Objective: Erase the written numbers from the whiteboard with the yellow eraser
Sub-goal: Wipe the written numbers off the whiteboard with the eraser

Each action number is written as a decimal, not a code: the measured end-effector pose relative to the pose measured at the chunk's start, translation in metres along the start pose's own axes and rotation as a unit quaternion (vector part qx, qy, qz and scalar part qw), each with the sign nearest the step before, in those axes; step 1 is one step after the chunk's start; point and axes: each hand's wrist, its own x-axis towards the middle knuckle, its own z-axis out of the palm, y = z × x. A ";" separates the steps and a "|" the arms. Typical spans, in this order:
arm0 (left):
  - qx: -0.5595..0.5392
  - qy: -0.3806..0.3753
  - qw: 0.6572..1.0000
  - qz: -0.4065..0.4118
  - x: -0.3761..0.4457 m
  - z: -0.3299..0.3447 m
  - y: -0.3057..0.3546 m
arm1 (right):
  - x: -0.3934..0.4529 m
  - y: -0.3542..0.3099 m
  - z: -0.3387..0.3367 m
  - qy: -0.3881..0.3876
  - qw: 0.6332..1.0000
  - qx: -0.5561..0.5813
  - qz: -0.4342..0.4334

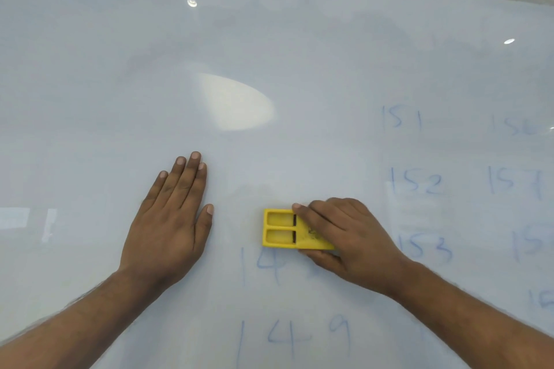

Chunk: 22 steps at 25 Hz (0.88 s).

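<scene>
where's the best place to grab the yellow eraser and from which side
Grip the yellow eraser across its two long edges, coming from above and the right, much as the right hand does now. It lies flat on the whiteboard, so only those edges can be pinched, and the recessed left end stays free.

Two bare forearms, sleeveless as far as the lower edge of the view. Left hand (168, 219) and right hand (344, 234) both ungloved, with no rings, watch or bracelet. Short, trimmed fingernails with pale tips. Fine hair faintly visible along the forearms. Knuckle creases plain on the fingers.
</scene>
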 end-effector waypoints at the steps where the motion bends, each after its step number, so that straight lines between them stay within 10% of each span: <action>1: -0.001 -0.003 1.000 -0.001 -0.002 0.000 0.001 | -0.002 0.007 -0.004 -0.002 1.000 -0.018 0.012; 7: 0.000 -0.016 1.000 -0.003 -0.014 0.002 0.001 | 0.023 0.003 -0.001 0.043 0.984 -0.017 0.172; 17: 0.002 -0.025 1.000 0.006 -0.032 0.003 0.002 | -0.037 -0.016 -0.005 -0.051 0.998 -0.026 -0.023; 22: 0.001 -0.026 1.000 -0.003 -0.036 0.004 0.004 | -0.014 0.001 -0.012 -0.005 0.993 -0.013 0.117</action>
